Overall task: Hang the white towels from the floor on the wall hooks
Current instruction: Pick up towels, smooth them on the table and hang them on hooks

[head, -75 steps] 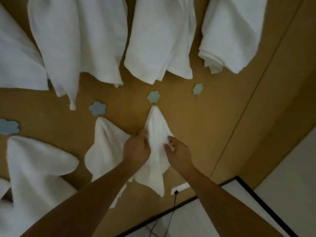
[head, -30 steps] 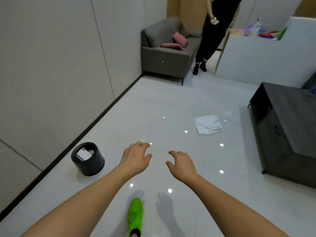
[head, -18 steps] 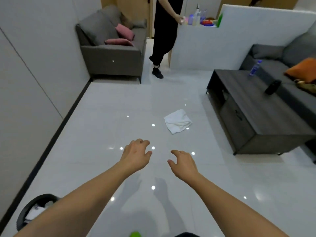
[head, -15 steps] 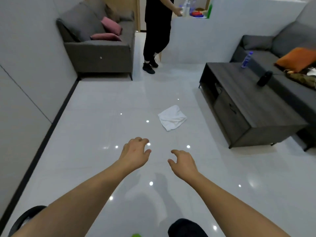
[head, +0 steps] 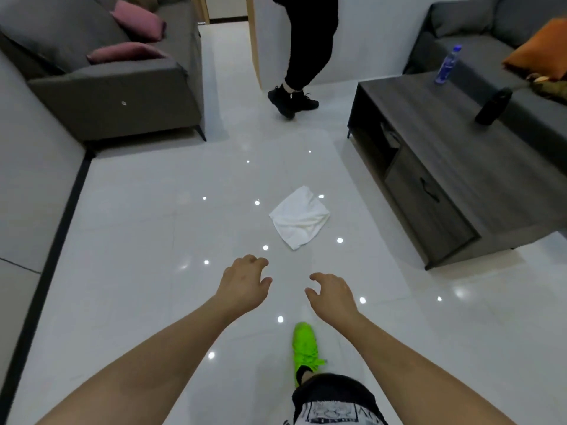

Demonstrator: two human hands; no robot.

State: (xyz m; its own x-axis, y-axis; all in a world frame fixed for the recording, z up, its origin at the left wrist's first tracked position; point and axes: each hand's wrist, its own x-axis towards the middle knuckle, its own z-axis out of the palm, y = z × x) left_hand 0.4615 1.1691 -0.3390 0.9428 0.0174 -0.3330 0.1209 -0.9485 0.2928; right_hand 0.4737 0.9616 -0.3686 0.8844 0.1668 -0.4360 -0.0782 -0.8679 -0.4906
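Both forearms come in bare, no sleeves, left hand and right hand without rings or gloves, while below the right hand sit a neon-green laced shoe and black shorts with a white printed panel.

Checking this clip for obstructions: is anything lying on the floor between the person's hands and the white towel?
Nothing visible does. Only bare glossy floor lies between the left hand, the right hand and the white towel. The dark coffee table stands off to the towel's right, and another person's feet are well beyond it.
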